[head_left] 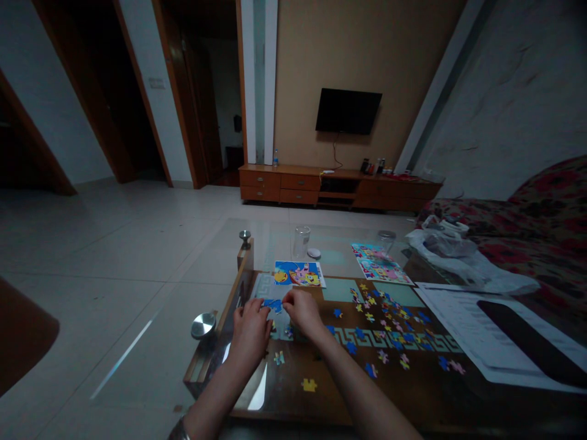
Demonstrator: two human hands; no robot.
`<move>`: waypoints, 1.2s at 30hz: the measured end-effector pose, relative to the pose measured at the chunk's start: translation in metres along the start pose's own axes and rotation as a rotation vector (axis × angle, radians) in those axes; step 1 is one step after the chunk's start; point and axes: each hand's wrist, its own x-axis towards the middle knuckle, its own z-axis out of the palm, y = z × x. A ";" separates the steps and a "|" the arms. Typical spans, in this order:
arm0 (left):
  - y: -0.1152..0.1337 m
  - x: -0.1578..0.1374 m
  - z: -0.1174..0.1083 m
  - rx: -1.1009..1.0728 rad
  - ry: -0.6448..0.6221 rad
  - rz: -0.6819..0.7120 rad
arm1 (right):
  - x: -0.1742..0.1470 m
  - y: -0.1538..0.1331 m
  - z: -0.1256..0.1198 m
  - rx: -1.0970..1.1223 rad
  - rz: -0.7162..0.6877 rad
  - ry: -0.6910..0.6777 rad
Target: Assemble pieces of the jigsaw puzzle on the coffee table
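Both hands at the near left corner of the glass worktop [413,391]: left hand [250,333] and right hand [302,311] pinching blue puzzle pieces [274,304] together. Best pressed flat, edges aligned, loose pieces [389,324] nearby kept clear.

Your table [321,400] is a low one with a glass top over dark wood. On it, near the left edge, you have a small joined patch of blue puzzle pieces [274,304]. Loose puzzle pieces [389,330] lie scattered across the middle, with a yellow piece [309,385] apart toward the near edge. Farther back lie a cartoon picture card [298,274] and a second picture sheet [380,264]. A clear glass [301,242] stands beyond the card, a small white disc [314,252] just beside it. White printed papers [477,330] cover the right end, under a dark flat object [527,339].
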 end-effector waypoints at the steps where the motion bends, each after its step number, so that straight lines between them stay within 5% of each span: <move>1: -0.002 0.000 0.000 0.006 0.006 -0.005 | -0.001 -0.001 0.000 -0.006 0.004 -0.003; 36: -0.006 0.001 -0.007 0.043 0.002 -0.059 | -0.013 -0.005 -0.003 -0.135 0.009 -0.109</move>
